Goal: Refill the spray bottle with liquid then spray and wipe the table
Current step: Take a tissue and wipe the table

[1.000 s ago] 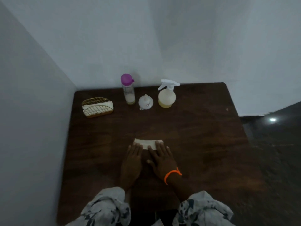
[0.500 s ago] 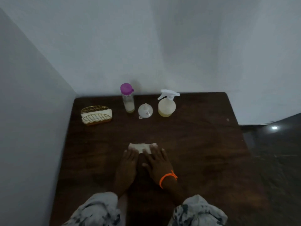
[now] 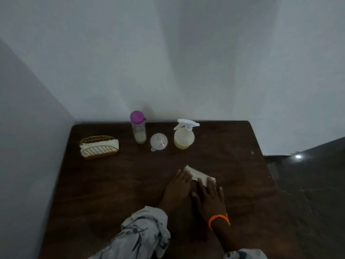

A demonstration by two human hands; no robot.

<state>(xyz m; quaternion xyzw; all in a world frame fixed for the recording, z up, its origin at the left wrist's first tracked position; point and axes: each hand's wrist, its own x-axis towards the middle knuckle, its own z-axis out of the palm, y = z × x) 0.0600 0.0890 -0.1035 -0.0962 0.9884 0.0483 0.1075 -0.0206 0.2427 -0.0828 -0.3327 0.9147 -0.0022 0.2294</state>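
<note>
Dark brown wood is the table (image 3: 115,184), and both hands, the left hand (image 3: 176,189) and right hand (image 3: 210,198), lie flat with straight fingers on the pale cloth (image 3: 198,175), probably to rub it dry, while the spray bottle (image 3: 183,136) stands far back.

The table (image 3: 115,184) is dark wood with a dull sheen and faint grain. The spray bottle (image 3: 183,140) looks like cloudy, translucent plastic with a white plastic trigger; the funnel (image 3: 158,141) is clear plastic. The tall bottle (image 3: 138,130) is clear with a glossy purple cap. The napkin holder (image 3: 99,146) is gold wire. The wipe (image 3: 198,176) looks soft, like paper or cloth. The wall (image 3: 168,62) is matt.
</note>
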